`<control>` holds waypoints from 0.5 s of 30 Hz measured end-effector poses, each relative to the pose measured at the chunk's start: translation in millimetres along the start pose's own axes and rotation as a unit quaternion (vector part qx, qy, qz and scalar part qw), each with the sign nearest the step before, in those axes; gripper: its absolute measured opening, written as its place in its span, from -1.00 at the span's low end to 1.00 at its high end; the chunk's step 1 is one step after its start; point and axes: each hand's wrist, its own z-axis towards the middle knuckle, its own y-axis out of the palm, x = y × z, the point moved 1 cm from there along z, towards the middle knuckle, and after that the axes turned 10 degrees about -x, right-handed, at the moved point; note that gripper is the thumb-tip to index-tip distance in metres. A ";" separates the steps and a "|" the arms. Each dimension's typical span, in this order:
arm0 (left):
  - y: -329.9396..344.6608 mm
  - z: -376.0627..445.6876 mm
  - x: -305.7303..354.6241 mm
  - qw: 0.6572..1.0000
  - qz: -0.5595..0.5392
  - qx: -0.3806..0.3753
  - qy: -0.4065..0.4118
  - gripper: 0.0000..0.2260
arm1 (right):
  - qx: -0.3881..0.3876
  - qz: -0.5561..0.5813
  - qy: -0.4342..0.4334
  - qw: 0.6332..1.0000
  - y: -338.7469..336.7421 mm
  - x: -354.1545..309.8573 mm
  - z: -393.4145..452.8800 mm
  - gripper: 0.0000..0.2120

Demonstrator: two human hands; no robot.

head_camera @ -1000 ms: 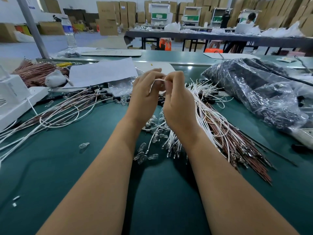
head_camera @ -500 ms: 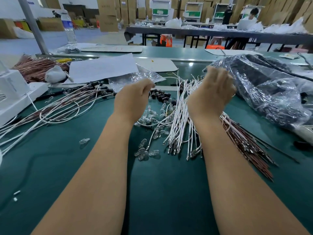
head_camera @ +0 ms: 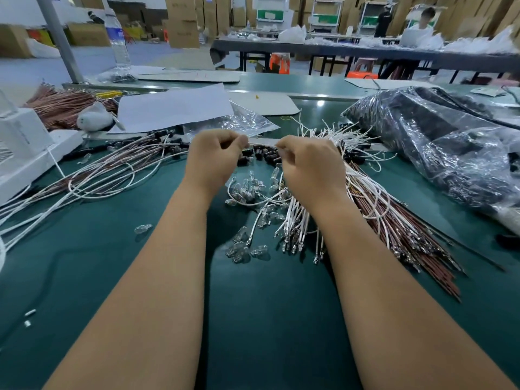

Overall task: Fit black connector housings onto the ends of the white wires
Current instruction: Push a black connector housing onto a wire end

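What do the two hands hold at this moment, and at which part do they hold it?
The left hand and right hand are curled, fingertips raised as if pinching something small. The blur hides what, and at which part.

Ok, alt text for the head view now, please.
Two hands, left hand and right hand, pinch something small and blurred above a green table, over scattered black connector housings, white wires and clear bulbs.

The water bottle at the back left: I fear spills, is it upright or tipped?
Upright: the water bottle stands on the bench's far edge.
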 end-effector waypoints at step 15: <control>12.0 2.2 -15.4 0.966 0.208 -0.087 -0.127 -0.74 | -0.072 0.132 0.113 0.982 11.9 0.8 -1.2 -0.85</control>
